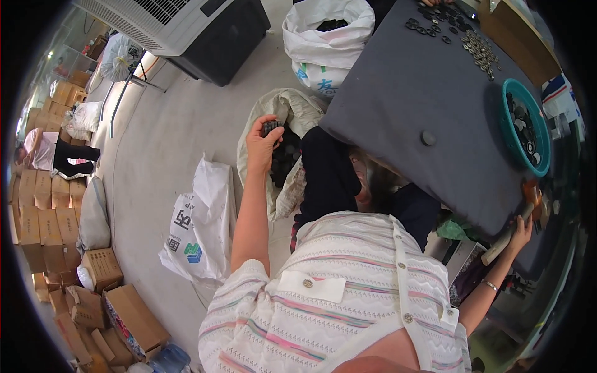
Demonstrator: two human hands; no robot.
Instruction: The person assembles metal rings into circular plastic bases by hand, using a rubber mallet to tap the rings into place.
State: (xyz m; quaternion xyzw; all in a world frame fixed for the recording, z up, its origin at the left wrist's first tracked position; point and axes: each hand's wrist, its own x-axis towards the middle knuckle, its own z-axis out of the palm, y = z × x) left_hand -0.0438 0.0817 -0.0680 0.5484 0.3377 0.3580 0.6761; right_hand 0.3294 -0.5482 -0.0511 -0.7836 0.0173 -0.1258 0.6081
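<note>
My left hand is closed round a few small black ridged discs, held together above an open cream sack. Dark round pieces fill part of that sack. At the right edge of the table my right hand grips the pale wooden handle of a hammer; its orange-brown head points away from me. One black disc lies alone on the grey table cover, between my two hands.
A teal basket of black and metal parts stands on the table's right. Black rings and small metal pieces lie farther back, near another person's hand. White sack, flat bag, air cooler and cartons occupy the floor.
</note>
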